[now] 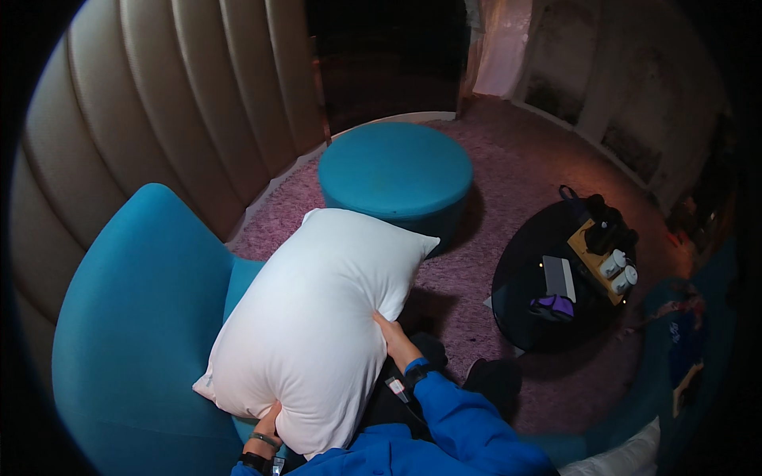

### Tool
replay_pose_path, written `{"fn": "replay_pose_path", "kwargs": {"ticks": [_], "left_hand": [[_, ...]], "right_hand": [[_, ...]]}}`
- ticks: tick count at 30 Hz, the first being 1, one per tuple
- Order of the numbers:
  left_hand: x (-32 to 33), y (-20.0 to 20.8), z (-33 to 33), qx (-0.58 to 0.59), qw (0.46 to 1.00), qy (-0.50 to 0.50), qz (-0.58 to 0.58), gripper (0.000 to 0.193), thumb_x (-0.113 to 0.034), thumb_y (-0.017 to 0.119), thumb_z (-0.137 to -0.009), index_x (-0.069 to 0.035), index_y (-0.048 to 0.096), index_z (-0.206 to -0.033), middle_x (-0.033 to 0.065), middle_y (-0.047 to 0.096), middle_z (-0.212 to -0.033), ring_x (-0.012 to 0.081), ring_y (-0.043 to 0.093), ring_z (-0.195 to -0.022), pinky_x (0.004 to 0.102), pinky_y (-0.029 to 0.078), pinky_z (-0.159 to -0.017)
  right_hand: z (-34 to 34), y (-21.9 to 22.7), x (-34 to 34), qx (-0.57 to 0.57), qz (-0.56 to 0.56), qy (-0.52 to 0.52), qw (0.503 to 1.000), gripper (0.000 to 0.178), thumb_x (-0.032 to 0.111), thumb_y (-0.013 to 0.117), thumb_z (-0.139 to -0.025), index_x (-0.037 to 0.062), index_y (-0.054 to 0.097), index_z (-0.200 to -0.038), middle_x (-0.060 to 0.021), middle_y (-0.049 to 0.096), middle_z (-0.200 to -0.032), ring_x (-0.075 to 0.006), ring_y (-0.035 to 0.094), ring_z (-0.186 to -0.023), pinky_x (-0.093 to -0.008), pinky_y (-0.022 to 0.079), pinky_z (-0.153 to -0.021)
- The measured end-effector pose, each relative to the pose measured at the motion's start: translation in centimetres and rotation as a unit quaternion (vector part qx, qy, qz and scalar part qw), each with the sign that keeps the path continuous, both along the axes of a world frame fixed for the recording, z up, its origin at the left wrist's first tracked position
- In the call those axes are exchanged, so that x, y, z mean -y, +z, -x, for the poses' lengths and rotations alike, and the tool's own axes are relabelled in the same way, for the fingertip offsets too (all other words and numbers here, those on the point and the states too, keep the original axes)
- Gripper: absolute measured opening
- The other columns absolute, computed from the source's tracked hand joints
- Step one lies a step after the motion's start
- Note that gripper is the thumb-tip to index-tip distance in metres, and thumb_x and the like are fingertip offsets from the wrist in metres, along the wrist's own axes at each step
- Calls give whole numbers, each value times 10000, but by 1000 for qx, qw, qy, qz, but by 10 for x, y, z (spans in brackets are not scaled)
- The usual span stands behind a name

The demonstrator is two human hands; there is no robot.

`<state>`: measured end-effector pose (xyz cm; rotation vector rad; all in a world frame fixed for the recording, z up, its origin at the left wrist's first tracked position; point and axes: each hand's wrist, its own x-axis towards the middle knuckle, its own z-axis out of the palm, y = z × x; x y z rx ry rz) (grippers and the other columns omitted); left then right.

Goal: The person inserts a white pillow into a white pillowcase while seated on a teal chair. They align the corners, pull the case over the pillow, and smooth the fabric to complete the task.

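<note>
At the far left a ribbed, padded brown wall [159, 103] curves around behind a turquoise chair [131, 309], whose tall rounded back stands on the near left side. To the right of that back, a plump white pillow [309, 309] lies tilted over the chair's seat and in front of the person's lap, one corner pointing left, another toward the far right. The left hand [271, 422] holds the pillow at its near edge, where the cloth puckers inward; its fingers are partly buried in the folds, and a bracelet [264, 438] circles the wrist. Beyond the pillow a round turquoise ottoman [394, 166] stands on the purplish shaggy carpet [468, 278], with a dark glossy panel [389, 63] farther back. The right hand [390, 332] holds the pillow's right side, thumb on the upper face, the other fingers mostly hidden, so I cannot tell how tightly they close; a black wristband [418, 371] sits above the blue sleeve [460, 416]. Farther right, a round black table [516, 293] bears a grey-and-white flat object [558, 278], a purple-and-black pouch [565, 305] and a wooden tray [588, 257] with two white lidded cups [619, 271] and dark items too dim to identify. At the near right edge a second white pillow [619, 456] shows partly
</note>
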<state>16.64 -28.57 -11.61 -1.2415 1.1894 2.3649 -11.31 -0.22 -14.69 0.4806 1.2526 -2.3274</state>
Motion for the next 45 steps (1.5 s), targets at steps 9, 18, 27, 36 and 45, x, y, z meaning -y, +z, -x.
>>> {"fn": "replay_pose_path", "kwargs": {"ticks": [9, 18, 27, 36, 45], "left_hand": [[11, 20, -17, -12, 990, 48, -129, 448, -286, 547, -1002, -26, 504, -1365, 136, 603, -1314, 295, 612, -1145, 425, 523, -945], [2, 29, 27, -2, 985, 80, -152, 455, -291, 568, -983, -3, 517, -1331, 150, 624, -1262, 300, 631, -1095, 424, 531, -917], [-14, 50, 270, -138, 984, -15, -111, 464, -296, 589, -964, 21, 530, -1297, 165, 644, -1210, 305, 650, -1045, 424, 538, -888], [-92, 31, 635, -284, 956, -60, 37, 442, -333, 577, -965, 7, 581, -1247, 129, 687, -1124, 268, 667, -992, 400, 543, -878], [-156, -92, 745, -126, 954, -29, 271, 554, -453, 657, -887, 31, 603, -1151, 120, 676, -888, 263, 626, -739, 395, 496, -603]], "right_hand": [[-26, 73, 19, 42, -3, 51, 998, 434, 380, 713, -880, -35, 658, -995, -24, 628, -738, -113, 520, -522, -286, 391, -443], [-17, 189, 7, -119, 65, 46, 990, 461, 213, 681, -929, -86, 550, -1256, -141, 631, -1180, -193, 613, -1030, -318, 503, -913], [140, 296, -20, -308, -2, -26, 951, 500, 309, 722, -895, -119, 633, -1136, -159, 680, -1062, -180, 651, -909, -265, 536, -798], [237, 191, -128, -309, -122, -121, 935, 554, 182, 545, -1003, 9, 318, -1477, -116, 521, -1357, -187, 438, -1312, -312, 319, -1121], [34, -42, -147, 32, -82, -5, 996, 339, 191, 584, -995, 8, 560, -1280, -45, 622, -1108, -115, 570, -1049, -247, 448, -915]]}}
